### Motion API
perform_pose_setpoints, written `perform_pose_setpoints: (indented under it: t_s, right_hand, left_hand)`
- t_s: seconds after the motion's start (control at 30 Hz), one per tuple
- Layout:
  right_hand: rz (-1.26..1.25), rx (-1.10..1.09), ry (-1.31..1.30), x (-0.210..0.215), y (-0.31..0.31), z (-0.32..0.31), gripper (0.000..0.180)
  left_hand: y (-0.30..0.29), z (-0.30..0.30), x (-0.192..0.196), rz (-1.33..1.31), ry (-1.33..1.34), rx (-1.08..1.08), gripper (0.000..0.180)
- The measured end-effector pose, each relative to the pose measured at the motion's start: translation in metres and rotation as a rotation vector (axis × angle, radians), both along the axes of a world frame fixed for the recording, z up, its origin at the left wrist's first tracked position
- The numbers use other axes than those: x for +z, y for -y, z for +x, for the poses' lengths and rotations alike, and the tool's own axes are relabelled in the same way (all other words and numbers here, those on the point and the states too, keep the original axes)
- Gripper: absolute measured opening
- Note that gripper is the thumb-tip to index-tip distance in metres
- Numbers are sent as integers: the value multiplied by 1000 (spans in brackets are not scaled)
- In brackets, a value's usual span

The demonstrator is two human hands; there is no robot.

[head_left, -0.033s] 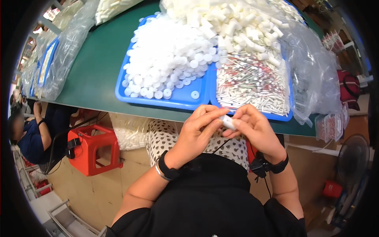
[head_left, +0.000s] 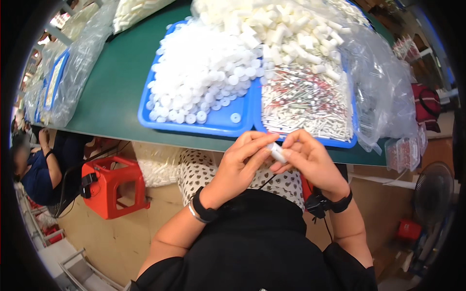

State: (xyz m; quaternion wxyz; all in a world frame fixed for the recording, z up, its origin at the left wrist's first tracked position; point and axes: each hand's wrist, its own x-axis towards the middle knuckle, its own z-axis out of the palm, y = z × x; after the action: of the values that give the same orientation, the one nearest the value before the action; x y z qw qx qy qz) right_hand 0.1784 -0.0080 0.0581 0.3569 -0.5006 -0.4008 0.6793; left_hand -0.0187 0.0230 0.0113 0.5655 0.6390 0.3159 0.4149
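Observation:
Over my lap, just off the table's front edge, I hold a small white cylinder [head_left: 277,152] between both hands. My left hand [head_left: 240,160] pinches its left end with thumb and fingers. The right hand [head_left: 313,162] grips its other end, thumb against the side and fingers curled. Behind them is a blue tray [head_left: 213,125] heaped with round white plastic discs [head_left: 204,72]. To its right, another blue tray [head_left: 325,142] carries thin white pieces with red and metallic wires [head_left: 306,97]. Cream-coloured short cylinders [head_left: 286,29] are piled at its far side.
The trays stand on a green table [head_left: 111,82]. Crumpled clear plastic [head_left: 381,87] lies right of them. A red stool [head_left: 114,189] and a seated person [head_left: 41,167] are at left. A fan [head_left: 433,189] stands at right; a bag of white pieces [head_left: 158,167] lies below the table.
The white cylinder is turned slightly between my fingers, and the right fingers have shifted a little. The table and trays sit slightly farther left in the picture.

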Motion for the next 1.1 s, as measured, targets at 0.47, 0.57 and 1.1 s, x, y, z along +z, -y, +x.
perform_pose_setpoints:
  t_s: [0.47,0.57,1.1]
  right_hand:
    - [640,-147,1776,1,-13,187,19]
    - [520,-45,1874,-17,-20,212,18]
    - [819,194,893,10,20,15,31]
  left_hand:
    - [1,3,-7,-876,571,-224,15]
    - [1,5,-3,-911,566,-296,13]
    - [5,9,-1,-897,589,-157,21]
